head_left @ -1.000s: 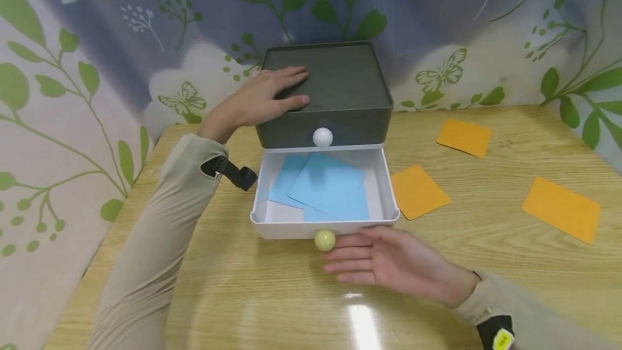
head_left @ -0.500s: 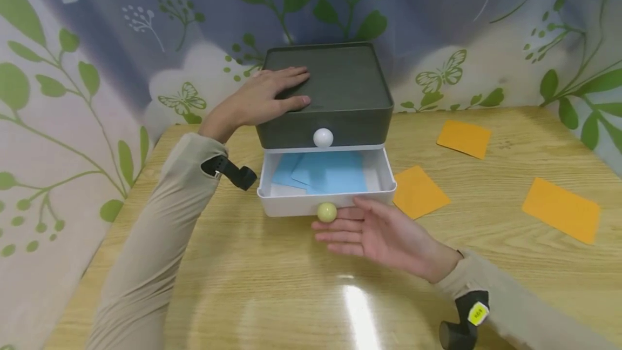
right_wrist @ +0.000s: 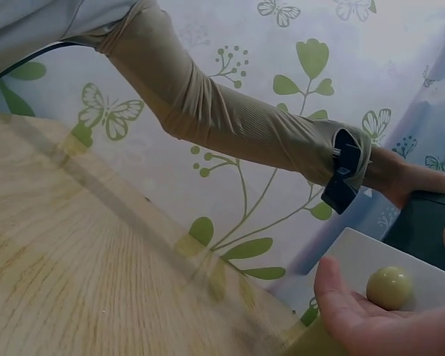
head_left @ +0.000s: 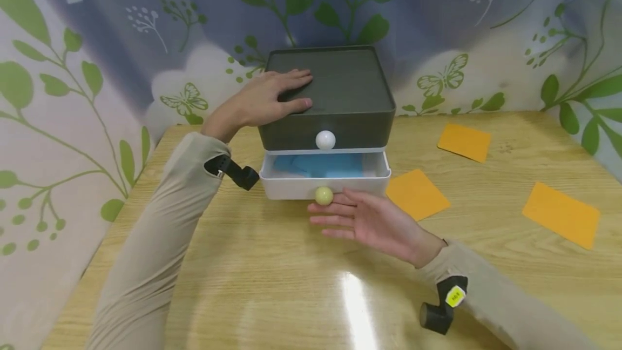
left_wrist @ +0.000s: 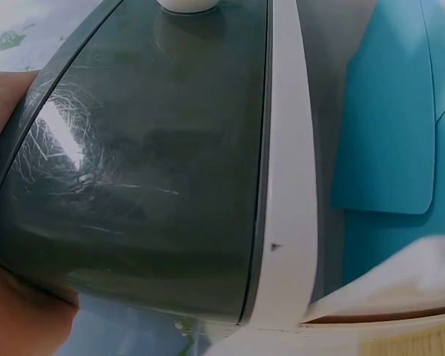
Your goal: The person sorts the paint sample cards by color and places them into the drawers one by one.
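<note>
My left hand (head_left: 269, 96) rests flat on the left side of the dark grey top (head_left: 340, 80) of a two-drawer box. Below the upper drawer's white knob (head_left: 325, 140), a white lower drawer (head_left: 291, 188) stands part way out, with blue cards (head_left: 335, 164) lying inside. My right hand (head_left: 374, 220) has its fingers extended, palm toward the drawer front, fingertips beside the yellow-green knob (head_left: 324, 195). In the right wrist view that knob (right_wrist: 390, 288) sits just above the fingers. The left wrist view shows the blue cards (left_wrist: 389, 126) beyond the box's white edge (left_wrist: 285, 185).
Orange cards lie on the wooden table (head_left: 243, 263) to the right: one card (head_left: 419, 195) beside the drawer, another card (head_left: 465, 142) farther back, and a third card (head_left: 562, 214) at far right. A leaf-patterned curtain (head_left: 437, 31) hangs behind the box.
The lower drawer has slid inward toward the box, covering more of the blue cards. My right hand has moved forward with it, while the left hand has stayed on the top.
</note>
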A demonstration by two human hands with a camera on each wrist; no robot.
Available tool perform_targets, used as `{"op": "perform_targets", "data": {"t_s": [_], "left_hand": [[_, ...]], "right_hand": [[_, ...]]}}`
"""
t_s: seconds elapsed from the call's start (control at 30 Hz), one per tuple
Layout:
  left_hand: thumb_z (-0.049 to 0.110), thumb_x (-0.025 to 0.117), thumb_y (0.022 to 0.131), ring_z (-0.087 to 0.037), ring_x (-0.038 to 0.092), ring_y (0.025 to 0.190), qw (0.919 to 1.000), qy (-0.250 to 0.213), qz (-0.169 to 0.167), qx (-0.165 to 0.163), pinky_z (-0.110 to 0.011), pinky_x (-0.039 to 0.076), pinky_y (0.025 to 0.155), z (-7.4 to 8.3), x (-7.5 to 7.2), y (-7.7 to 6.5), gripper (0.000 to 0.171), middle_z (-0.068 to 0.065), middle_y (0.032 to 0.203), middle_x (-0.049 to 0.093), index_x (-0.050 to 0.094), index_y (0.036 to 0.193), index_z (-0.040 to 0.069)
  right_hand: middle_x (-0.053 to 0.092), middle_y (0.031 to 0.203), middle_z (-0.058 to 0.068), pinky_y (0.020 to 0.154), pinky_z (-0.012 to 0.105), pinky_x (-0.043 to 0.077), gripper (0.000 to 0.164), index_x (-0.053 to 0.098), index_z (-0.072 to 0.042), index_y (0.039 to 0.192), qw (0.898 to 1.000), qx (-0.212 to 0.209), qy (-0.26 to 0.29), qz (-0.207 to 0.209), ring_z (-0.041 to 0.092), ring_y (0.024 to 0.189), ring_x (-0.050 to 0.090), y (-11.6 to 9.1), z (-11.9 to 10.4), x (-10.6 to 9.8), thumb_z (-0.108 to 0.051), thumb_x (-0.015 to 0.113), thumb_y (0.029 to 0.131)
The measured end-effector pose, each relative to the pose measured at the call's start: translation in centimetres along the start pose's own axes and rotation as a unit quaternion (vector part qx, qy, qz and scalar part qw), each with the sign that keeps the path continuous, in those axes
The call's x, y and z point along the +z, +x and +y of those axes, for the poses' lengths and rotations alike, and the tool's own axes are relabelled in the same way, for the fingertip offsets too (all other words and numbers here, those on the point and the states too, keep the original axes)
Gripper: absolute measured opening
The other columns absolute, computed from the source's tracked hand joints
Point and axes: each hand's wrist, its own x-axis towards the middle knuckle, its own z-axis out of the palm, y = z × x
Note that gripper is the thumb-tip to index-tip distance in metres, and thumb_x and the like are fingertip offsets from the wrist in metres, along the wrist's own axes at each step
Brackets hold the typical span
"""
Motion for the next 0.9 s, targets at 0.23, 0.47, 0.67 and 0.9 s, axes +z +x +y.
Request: {"op": "perform_targets", "data": {"t_s": [0.23, 0.47, 0.67, 0.9], "left_hand": [[0.043, 0.044, 0.100, -0.023, 0.018, 0.146, 1.0000, 0.004, -0.003, 0.004, -0.045, 0.011, 0.117, 0.2, 0.2, 0.1, 0.064, -0.005, 0.159, 0.022, 0.029, 0.152, 0.010], [0.043, 0.042, 0.101, -0.024, 0.015, 0.147, 0.9998, 0.015, -0.015, 0.003, -0.044, 0.010, 0.117, 0.4, 0.1, 0.2, 0.065, -0.006, 0.159, 0.020, 0.025, 0.153, 0.008], [0.043, 0.042, 0.101, -0.024, 0.013, 0.147, 0.9997, 0.016, -0.016, 0.003, -0.043, 0.009, 0.117, 0.3, 0.1, 0.1, 0.065, -0.006, 0.160, 0.019, 0.024, 0.153, 0.008], [0.042, 0.041, 0.101, -0.023, 0.012, 0.147, 0.9998, 0.012, -0.014, 0.007, -0.042, 0.009, 0.117, 0.2, 0.0, 0.0, 0.065, -0.007, 0.160, 0.018, 0.024, 0.153, 0.007]], "right_hand": [[0.030, 0.151, 0.026, 0.113, 0.048, 0.022, 0.038, 0.038, 0.001, 0.136, 0.999, -0.008, -0.018, 0.032, 0.034, 0.133, 0.042, 1.0, -0.7, -0.7, -0.023, 0.034, 0.107], [0.020, 0.155, 0.026, 0.112, 0.045, 0.028, 0.032, 0.042, -0.005, 0.132, 0.998, -0.025, -0.015, 0.050, 0.030, 0.130, 0.046, 2.5, -1.1, -1.3, -0.020, 0.029, 0.107], [0.039, 0.147, 0.021, 0.113, 0.044, 0.027, 0.033, 0.040, -0.004, 0.135, 0.998, -0.020, -0.007, 0.059, 0.029, 0.127, 0.048, 2.6, -0.7, -1.9, -0.019, 0.031, 0.107], [0.058, 0.123, 0.013, 0.104, 0.034, 0.040, 0.051, 0.017, 0.012, 0.148, 0.990, 0.063, -0.007, 0.124, 0.021, 0.110, 0.059, 1.9, 2.0, -3.8, -0.014, 0.027, 0.105]]}}
